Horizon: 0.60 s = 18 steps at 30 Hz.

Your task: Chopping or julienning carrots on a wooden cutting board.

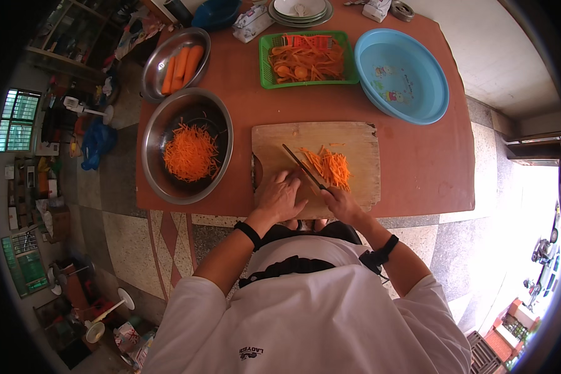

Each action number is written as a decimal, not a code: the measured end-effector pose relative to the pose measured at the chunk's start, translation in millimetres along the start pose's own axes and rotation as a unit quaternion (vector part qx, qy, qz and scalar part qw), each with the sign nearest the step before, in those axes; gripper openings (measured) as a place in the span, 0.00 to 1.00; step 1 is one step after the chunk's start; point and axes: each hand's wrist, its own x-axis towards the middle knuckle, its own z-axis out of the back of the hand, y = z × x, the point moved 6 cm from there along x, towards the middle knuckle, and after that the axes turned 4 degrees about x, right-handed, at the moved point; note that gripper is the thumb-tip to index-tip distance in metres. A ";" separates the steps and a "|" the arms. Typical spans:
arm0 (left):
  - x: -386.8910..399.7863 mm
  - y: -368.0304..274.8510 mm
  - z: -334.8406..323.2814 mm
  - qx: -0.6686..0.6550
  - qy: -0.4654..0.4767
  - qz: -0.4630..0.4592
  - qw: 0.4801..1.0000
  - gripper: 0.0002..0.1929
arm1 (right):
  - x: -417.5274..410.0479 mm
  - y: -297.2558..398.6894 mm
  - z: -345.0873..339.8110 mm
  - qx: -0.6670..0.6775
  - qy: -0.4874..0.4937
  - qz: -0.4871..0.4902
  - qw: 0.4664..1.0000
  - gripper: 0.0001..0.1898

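My right hand [340, 203] is closed around the handle of a kitchen knife [304, 166], whose blade slants up and left over a wooden cutting board [276, 135]. To the right of the blade lies a pile of carrot strips [334, 168]. My left hand [280, 196] rests on the near left part of the board, fingers bent and thumb apart; whether anything lies beneath the fingers is hidden. A large steel bowl [150, 149] left of the board holds a heap of shredded carrot [190, 153].
Behind that bowl, a smaller steel bowl [152, 70] holds several peeled carrots [181, 68]. A green plastic basket [308, 85] contains carrot peelings and a red peeler or grater. A blue basin [402, 70] stands at right. Stacked plates [304, 21] sit at the table's far edge.
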 end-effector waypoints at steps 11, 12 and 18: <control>2.1 -4.3 -0.3 0.000 -0.016 -0.022 1.000 0.30 | 34.4 4.5 -10.1 -0.078 -0.045 0.050 0.995 0.26; 1.3 -3.1 -0.9 -0.001 -0.019 -0.023 1.000 0.30 | 35.4 7.4 -8.9 -0.069 -0.032 0.031 0.997 0.26; -2.8 -1.4 -8.2 -0.018 -0.053 -0.047 0.997 0.28 | 17.0 14.3 9.6 0.022 -0.048 0.024 0.998 0.28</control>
